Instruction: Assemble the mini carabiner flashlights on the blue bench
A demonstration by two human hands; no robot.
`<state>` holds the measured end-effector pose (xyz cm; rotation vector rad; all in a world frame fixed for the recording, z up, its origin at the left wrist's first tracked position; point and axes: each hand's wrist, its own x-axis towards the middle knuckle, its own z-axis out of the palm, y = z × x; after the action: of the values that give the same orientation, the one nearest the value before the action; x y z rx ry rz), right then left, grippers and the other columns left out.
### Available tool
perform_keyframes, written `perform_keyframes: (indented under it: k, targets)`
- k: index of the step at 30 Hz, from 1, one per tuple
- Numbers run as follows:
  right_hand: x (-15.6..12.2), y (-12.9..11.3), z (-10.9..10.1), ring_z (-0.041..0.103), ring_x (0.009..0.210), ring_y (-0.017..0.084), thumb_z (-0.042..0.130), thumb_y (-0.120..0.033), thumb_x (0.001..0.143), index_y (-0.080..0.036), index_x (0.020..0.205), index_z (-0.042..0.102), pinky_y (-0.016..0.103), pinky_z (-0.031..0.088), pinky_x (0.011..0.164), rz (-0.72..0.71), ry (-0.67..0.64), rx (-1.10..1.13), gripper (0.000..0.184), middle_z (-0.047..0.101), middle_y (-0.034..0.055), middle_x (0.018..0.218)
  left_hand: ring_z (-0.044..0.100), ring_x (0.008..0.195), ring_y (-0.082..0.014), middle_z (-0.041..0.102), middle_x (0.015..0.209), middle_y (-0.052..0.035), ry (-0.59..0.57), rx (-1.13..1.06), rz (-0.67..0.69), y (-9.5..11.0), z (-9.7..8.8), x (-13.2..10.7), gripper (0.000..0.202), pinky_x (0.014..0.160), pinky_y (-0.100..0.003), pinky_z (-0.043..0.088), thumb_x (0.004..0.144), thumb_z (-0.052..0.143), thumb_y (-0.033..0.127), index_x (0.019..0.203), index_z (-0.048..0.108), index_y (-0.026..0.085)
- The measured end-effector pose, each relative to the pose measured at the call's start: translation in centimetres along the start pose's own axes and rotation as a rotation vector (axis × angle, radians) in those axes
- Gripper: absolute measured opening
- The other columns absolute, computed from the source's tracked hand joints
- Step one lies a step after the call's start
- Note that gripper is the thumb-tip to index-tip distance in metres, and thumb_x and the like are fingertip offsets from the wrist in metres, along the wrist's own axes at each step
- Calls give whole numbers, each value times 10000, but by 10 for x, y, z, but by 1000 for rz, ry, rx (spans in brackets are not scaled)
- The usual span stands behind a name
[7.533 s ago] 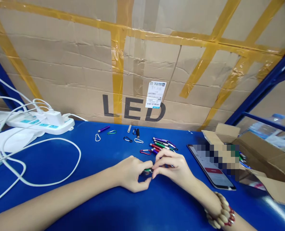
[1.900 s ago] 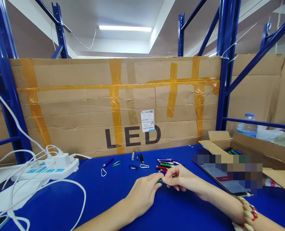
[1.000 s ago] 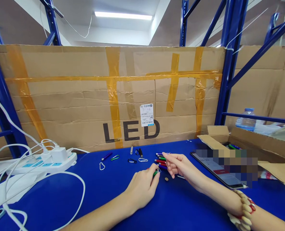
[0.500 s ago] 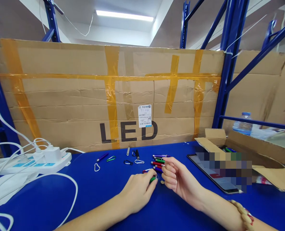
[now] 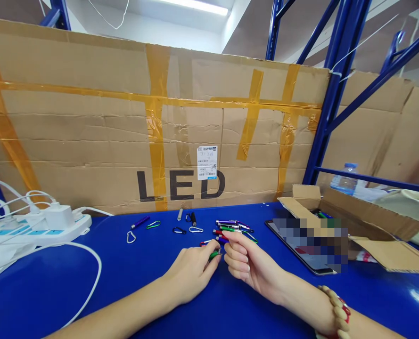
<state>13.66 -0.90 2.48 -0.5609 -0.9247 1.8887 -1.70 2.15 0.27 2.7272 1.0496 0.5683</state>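
My left hand (image 5: 192,273) is closed around a small green metal tube (image 5: 214,255), which looks like a mini flashlight; its end shows between thumb and index finger. Just right of that end is my right hand (image 5: 257,263), fingers curled and thumb pressed to the index finger. Whatever it may hold is hidden. Behind the hands lies a group of slim metal tubes with clips, among them a purple one (image 5: 226,221) and a green one (image 5: 229,230). My fingers partly cover a red and a blue one.
Farther left on the blue table (image 5: 142,268) lie a purple tube (image 5: 140,222), a green carabiner (image 5: 153,225), a silver tube (image 5: 180,214) and a black one (image 5: 193,218). A phone (image 5: 297,249) and an open cardboard box (image 5: 372,214) are at right, a power strip (image 5: 78,228) with white cables at left.
The view has shifted, so most things sit farther left and slightly higher. A small round disc beside my right fingertips no longer shows. Both hands keep nearly the same pose.
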Motion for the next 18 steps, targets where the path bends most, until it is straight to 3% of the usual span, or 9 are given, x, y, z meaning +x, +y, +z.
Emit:
perform_keyframes:
  k: [18]
  targets:
    - [4,1,-5,245,345,50,724,-366,668,-169,424,291,153,231,341,13,-54,-3,534,306,-69,376,586,748,-204,603,855,7,13,20,44,0,0,-2,116,606,-254,411,931,319,248,945,431,224]
